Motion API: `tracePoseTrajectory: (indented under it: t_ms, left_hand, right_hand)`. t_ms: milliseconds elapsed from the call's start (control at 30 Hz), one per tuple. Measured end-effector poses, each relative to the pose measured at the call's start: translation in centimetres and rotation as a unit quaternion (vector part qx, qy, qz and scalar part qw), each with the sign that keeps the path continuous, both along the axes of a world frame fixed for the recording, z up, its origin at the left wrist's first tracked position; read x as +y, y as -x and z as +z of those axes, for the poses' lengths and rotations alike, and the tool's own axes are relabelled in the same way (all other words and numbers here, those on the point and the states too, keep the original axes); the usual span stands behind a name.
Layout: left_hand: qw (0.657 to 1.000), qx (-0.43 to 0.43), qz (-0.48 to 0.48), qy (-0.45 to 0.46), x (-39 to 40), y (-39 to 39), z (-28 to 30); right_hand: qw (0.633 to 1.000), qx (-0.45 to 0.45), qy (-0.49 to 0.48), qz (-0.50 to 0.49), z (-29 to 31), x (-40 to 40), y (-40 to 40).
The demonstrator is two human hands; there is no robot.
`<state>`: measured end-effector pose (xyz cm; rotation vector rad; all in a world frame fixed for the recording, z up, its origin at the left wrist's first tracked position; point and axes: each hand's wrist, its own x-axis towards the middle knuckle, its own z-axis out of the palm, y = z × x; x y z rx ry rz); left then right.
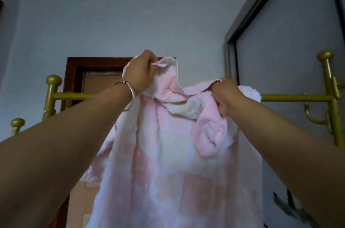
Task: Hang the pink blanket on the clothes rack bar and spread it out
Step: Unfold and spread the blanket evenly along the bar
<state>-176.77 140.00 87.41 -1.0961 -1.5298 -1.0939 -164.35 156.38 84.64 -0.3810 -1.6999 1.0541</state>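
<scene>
The pink and white blanket [168, 162] hangs bunched in front of me, its top edge held up at the height of the gold clothes rack bar [295, 98]. My left hand [140, 71], with a silver bangle on the wrist, grips an upper corner above the bar. Lower and to the right, my right hand [225, 95] grips a crumpled fold of the top edge, level with the bar. The blanket hides the bar's middle; whether any cloth lies over it cannot be told.
The rack's gold posts with ball tops stand at left [51, 97] and right [328, 82], the right one carrying hooks [315, 117]. A brown door frame [74, 70] is behind the rack, and a grey-framed sliding panel [280, 41] at the right.
</scene>
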Motion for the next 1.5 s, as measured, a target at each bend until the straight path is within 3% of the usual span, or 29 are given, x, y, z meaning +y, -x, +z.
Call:
tracePoseTrajectory:
  t_ms: [133,200,267,333,433,467,533,567,633,700,800,933,1033,1167,1267,1367,1500]
  left_hand:
    - [0.99,-0.006,-0.041,0.138,1.8,0.1,-0.5]
    - [0.969,-0.018,-0.058,0.238,2.1,0.2,-0.7]
    - [0.953,0.001,-0.015,0.304,2.2,0.3,-1.0]
    - [0.948,0.011,0.007,0.317,2.7,0.1,-1.4]
    - [0.969,0.035,-0.029,0.243,3.5,-0.8,-1.5]
    - [0.975,0.045,-0.031,0.213,3.7,-1.0,-1.4]
    - [0.985,0.055,-0.007,0.165,3.9,-1.2,-1.5]
    - [0.989,0.047,-0.018,0.141,3.9,-1.0,-1.5]
    - [0.995,0.017,-0.047,0.09,3.8,-0.9,-1.4]
    - [0.995,-0.017,-0.073,0.06,3.8,-0.7,-1.0]
    - [0.985,-0.054,-0.147,0.071,3.7,-1.0,-0.5]
    - [0.978,-0.053,-0.18,0.095,2.8,-0.4,-0.6]
    - [0.986,-0.021,-0.103,0.13,1.9,1.1,-1.0]
    - [0.986,0.106,-0.019,0.13,0.2,3.2,-2.4]
    - [0.966,0.207,0.103,0.118,-1.1,5.0,-3.5]
    - [0.981,0.156,0.112,0.041,-1.6,5.7,-3.4]
    - [0.995,0.097,0.01,0.021,-1.7,5.2,-1.7]
  right_hand:
    - [0.985,0.098,0.092,0.112,1.8,0.4,0.7]
    - [0.957,0.159,0.155,0.19,2.6,0.0,1.1]
    - [0.927,0.186,0.193,0.263,2.8,-1.0,1.4]
    - [0.912,0.177,0.181,0.322,2.3,-2.4,1.5]
    - [0.897,0.17,0.121,0.389,1.1,-4.3,2.0]
    - [0.913,0.153,0.072,0.372,0.7,-4.5,2.2]
    - [0.965,0.077,-0.133,0.212,-0.1,-4.1,2.1]
    - [0.961,0.039,-0.246,0.124,-0.5,-3.6,1.9]
    - [0.904,-0.025,-0.427,-0.025,-1.9,-2.8,1.4]
    - [0.836,-0.083,-0.52,-0.152,-3.5,-2.4,1.5]
    - [0.811,-0.139,-0.507,-0.257,-4.5,-2.3,3.0]
    - [0.78,-0.083,-0.516,-0.344,-2.4,-3.1,4.9]
    - [0.779,-0.076,-0.537,-0.314,-0.8,-3.0,5.3]
    - [0.753,-0.058,-0.559,-0.343,0.2,-2.5,5.3]
    - [0.781,-0.02,-0.511,-0.358,1.4,-2.5,5.5]
    - [0.787,-0.023,-0.5,-0.36,2.3,-2.7,6.0]
    - [0.776,-0.101,-0.568,-0.256,1.8,-3.6,6.8]
